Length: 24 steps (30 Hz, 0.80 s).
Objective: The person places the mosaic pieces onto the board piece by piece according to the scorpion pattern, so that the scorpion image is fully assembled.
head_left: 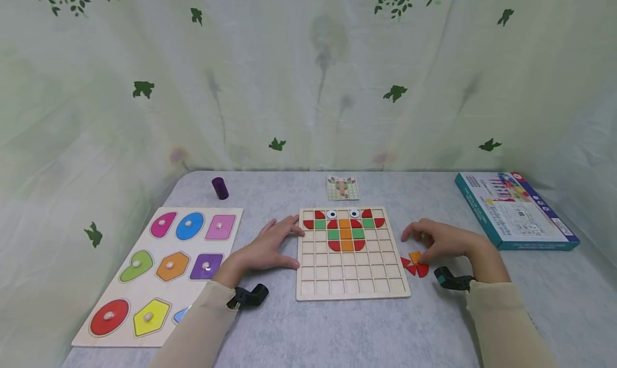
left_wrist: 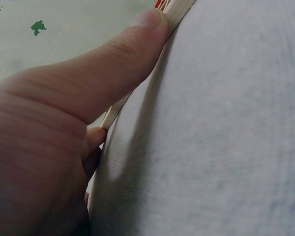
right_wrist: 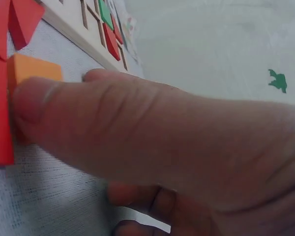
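Observation:
A wooden grid board (head_left: 352, 287) lies in the middle of the table, with red, green and orange pieces and two eye pieces in its upper rows. My left hand (head_left: 271, 245) rests against the board's left edge, thumb and fingertips touching it with the fingers spread. In the left wrist view the thumb (left_wrist: 113, 59) presses on the board's side. Right of the board, my right hand (head_left: 445, 242) is over a small group of loose pieces. Its thumb touches an orange square block (right_wrist: 37, 68), while the index fingertip stands apart from it. Red pieces (head_left: 422, 271) lie beside that block.
A white puzzle board (head_left: 161, 228) with knobbed coloured shapes lies at the left, partly under the left forearm. Behind it stands a dark purple cylinder (head_left: 220, 188). A small pattern card (head_left: 343, 188) lies behind the grid board. A teal-edged box (head_left: 516, 212) is at the right.

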Motion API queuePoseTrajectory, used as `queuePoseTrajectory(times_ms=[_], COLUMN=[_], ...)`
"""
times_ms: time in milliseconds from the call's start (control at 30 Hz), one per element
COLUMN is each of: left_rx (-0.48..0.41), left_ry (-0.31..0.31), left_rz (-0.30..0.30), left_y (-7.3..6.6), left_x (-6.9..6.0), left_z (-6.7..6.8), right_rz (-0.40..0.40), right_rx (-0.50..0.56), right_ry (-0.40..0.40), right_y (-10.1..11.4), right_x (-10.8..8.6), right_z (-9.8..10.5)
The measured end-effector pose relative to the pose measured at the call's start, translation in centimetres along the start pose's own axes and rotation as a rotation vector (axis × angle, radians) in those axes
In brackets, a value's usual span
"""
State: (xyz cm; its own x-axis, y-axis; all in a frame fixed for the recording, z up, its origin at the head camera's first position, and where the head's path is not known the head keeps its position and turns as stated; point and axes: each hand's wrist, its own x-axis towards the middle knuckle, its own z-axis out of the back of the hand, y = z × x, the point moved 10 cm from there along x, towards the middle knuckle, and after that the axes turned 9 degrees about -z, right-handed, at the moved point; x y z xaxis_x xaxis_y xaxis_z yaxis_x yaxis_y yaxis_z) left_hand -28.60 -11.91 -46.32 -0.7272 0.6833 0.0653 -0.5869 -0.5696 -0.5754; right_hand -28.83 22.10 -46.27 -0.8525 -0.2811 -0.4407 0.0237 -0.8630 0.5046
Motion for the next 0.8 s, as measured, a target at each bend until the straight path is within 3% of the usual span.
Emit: queuePoseTrajectory(times_ms=[300,800], left_rx=[0.012,-0.001], left_ry=[-0.009,-0.012], left_rz=[0.002,-0.006], left_y=[-0.1,-0.1], left_x=[0.0,-0.1], left_z=[0.1,0.1], right_rz=[0.029,-0.011], right_rx=[0.018,0.075], right_ry=[-0.092,-0.252], right_y=[0.4,0.3], right_x=[0.9,1.9], right_z=[0.6,1.6])
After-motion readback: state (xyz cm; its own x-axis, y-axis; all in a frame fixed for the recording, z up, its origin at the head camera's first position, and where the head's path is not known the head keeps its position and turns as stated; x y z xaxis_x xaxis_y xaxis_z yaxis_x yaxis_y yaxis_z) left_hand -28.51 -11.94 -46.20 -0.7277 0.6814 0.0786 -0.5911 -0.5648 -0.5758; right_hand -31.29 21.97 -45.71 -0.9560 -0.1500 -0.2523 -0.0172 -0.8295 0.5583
